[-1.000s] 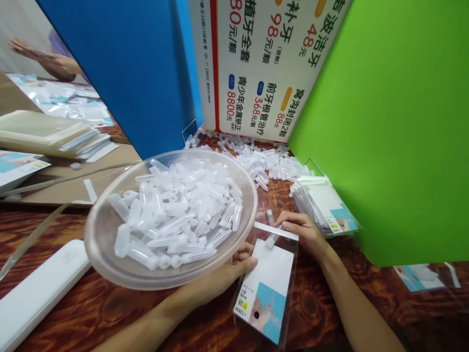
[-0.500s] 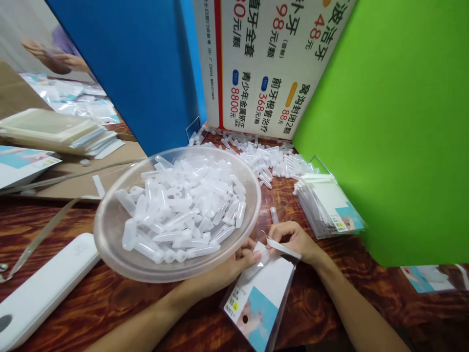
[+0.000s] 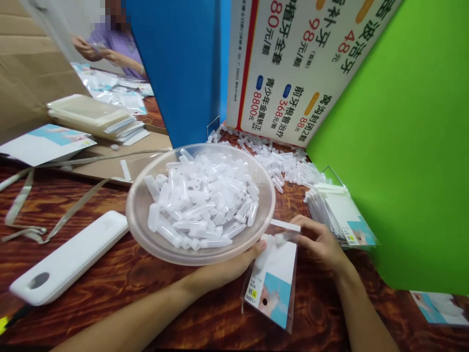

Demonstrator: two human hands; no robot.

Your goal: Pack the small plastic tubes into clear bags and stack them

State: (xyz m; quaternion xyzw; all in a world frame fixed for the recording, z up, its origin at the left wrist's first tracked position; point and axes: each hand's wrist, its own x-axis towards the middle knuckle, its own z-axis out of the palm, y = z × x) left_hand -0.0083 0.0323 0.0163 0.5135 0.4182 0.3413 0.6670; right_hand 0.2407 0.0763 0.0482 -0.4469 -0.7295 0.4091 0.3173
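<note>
A clear plastic bag (image 3: 287, 322) with a white and blue printed card (image 3: 282, 261) inside hangs over the table. My left hand (image 3: 252, 253), partly behind the bowl, is closed on the bag's left upper side. White plastic pieces (image 3: 269, 247) show in the bag's upper part, in front of the card. At the right end of the bag's white flap strip (image 3: 286, 225), my right hand (image 3: 320, 242) has its fingertips closed on the strip. Just left of the bag, a translucent bowl (image 3: 141, 239) is heaped with white plastic tubes (image 3: 205, 195).
More tubes (image 3: 293, 166) lie behind the bowl. A stack of bagged cards (image 3: 333, 210) leans by the green panel (image 3: 384, 171). Left are a long white device (image 3: 73, 256), a cardboard piece (image 3: 146, 139) and stacked packs (image 3: 91, 115). A person in purple (image 3: 113, 39) works beyond the blue panel (image 3: 176, 73).
My view has swung left, bringing more of the other person into sight. My right hand has shifted from the middle of the bag's mouth to the flap strip's right end.
</note>
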